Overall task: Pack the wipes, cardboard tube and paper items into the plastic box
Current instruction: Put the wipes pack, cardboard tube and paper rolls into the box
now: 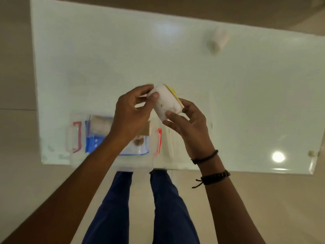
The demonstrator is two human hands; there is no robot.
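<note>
Box (112, 164) partly packed — your hands (131, 115) (189, 128) both pinch the white pack (166, 103) (wipes, probably); roll (217, 41) left out.

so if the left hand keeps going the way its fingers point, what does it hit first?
The left hand points up-right and already touches the white packet that both hands hold. Past it, bare table; the white roll probably lies off that line.

The left hand (131, 113) and forearm cover the middle of the plastic box (112, 138), hiding most of its contents. A pale cylindrical object (217, 41) far across the table (105, 50) is blurred beyond identification. A small object (311, 153) at the table's right edge is too small to identify.
</note>
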